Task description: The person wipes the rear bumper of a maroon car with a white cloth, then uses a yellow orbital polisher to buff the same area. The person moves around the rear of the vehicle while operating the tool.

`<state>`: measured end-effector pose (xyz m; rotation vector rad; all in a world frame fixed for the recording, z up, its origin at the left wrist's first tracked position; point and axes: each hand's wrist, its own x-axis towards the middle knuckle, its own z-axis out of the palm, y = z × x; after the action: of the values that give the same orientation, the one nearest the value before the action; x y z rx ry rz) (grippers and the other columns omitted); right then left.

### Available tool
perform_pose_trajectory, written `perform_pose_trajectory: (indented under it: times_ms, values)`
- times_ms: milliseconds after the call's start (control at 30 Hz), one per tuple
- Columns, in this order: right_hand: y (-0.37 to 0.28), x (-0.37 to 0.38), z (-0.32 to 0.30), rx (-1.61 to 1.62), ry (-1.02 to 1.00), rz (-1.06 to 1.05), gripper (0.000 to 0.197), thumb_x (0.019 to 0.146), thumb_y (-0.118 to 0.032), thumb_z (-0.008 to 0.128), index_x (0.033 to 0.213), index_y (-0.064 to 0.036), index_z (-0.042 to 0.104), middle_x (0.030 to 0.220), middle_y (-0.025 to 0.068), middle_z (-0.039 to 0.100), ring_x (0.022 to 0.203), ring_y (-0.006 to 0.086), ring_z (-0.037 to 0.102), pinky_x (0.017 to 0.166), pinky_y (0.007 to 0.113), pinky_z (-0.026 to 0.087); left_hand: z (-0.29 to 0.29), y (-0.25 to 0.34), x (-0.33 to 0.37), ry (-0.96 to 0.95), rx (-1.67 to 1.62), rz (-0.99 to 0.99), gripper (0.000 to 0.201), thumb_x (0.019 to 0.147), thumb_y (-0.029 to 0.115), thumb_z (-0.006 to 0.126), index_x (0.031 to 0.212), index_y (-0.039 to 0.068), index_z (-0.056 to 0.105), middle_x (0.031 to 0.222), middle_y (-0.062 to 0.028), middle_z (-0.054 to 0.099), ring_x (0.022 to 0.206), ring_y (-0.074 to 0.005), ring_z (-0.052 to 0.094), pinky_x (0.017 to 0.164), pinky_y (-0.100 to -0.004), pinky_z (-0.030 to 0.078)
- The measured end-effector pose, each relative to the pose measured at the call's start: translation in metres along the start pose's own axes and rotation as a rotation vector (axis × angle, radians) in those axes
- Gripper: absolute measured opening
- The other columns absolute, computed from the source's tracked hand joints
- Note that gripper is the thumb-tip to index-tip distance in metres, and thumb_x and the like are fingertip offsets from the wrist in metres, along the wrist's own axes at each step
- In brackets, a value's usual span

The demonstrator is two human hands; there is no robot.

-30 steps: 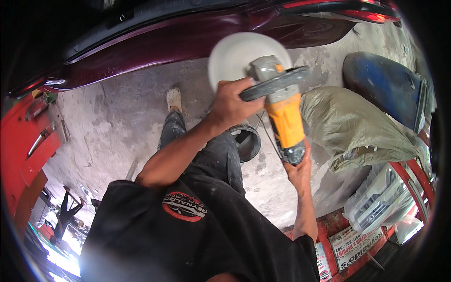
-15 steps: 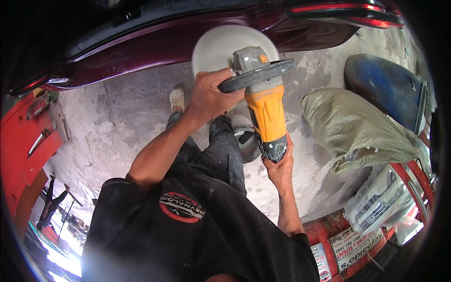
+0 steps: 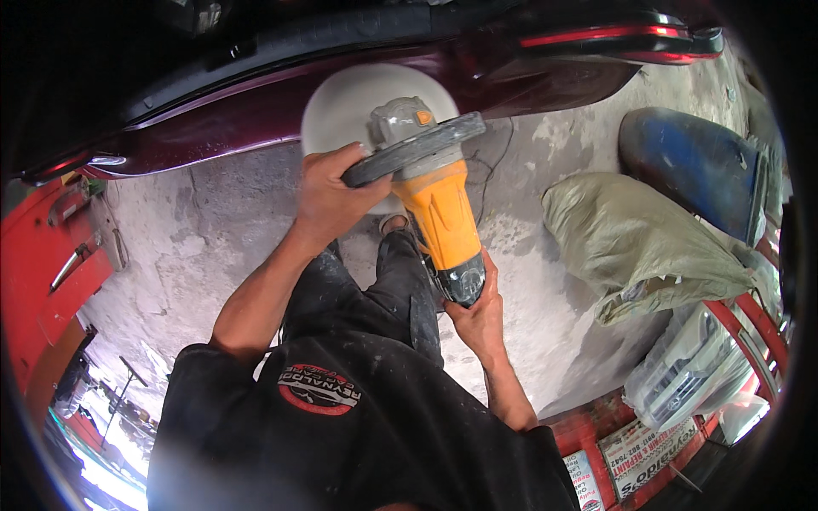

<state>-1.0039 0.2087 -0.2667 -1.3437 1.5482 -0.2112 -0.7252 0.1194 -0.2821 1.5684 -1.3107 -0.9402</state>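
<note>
Between my two hands is a yellow and grey car polisher with a round white pad, which looks blurred at its surface. My left hand wraps round the left end of the dark loop handle near the polisher's head. Lower down, my right hand grips the black rear end of the body. The pad lies against or just in front of the dark maroon car bumper; whether it touches, I cannot tell.
A pale sack lies on the right beside a blue drum-like container. Clear plastic wrapping sits by a red metal frame. On the left stands a red cabinet. A thin cord trails over the concrete floor.
The polisher and both my hands have shifted left along the bumper. My feet and legs look different, with one shoe now hidden. Both grips stay the same.
</note>
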Motion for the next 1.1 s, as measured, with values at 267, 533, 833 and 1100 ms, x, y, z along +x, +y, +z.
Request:
perform_pose_trajectory:
  times_ms: [267, 533, 833, 1100]
  values:
    - [-0.049, 0.001, -0.017, 0.090, 0.126, 0.139, 0.087, 0.069, 0.006, 0.073, 0.146, -0.0027, 0.035, 0.120, 0.0156, 0.060, 0.109, 0.0248, 0.059, 0.098, 0.035, 0.045, 0.016, -0.005, 0.034, -0.064, -0.142, 0.056, 0.017, 0.076, 0.012, 0.074, 0.081, -0.001, 0.066, 0.067, -0.0140, 0.065, 0.058, -0.0214, 0.066, 0.058, -0.0325, 0.050]
    - [-0.049, 0.005, 0.003, 0.061, -0.025, 0.116, 0.085, 0.072, 0.007, 0.072, 0.147, -0.0033, 0.034, 0.118, 0.0136, 0.063, 0.109, 0.0213, 0.061, 0.098, 0.034, 0.046, -0.020, -0.023, 0.004, 0.069, 0.056, 0.067, 0.016, 0.073, 0.009, 0.076, 0.077, 0.000, 0.064, 0.065, -0.0111, 0.063, 0.057, -0.0162, 0.063, 0.056, -0.0305, 0.048]
    - [-0.047, 0.007, 0.007, 0.123, -0.037, 0.074, 0.086, 0.071, 0.008, 0.073, 0.147, -0.0038, 0.035, 0.120, 0.0121, 0.063, 0.109, 0.0205, 0.059, 0.098, 0.033, 0.045, -0.029, -0.024, 0.004, 0.027, 0.083, 0.029, 0.025, 0.072, 0.021, 0.077, 0.084, 0.002, 0.069, 0.071, -0.0140, 0.068, 0.065, -0.0287, 0.069, 0.065, -0.0364, 0.054]
    - [-0.047, 0.002, -0.020, 0.050, 0.119, 0.075, 0.082, 0.069, 0.008, 0.071, 0.144, -0.0034, 0.038, 0.120, 0.0099, 0.058, 0.107, 0.0215, 0.056, 0.098, 0.032, 0.041, 0.020, -0.021, 0.034, 0.061, -0.249, 0.157, 0.021, 0.073, 0.016, 0.076, 0.083, 0.001, 0.066, 0.071, -0.0171, 0.065, 0.064, -0.0306, 0.068, 0.062, -0.0361, 0.052]
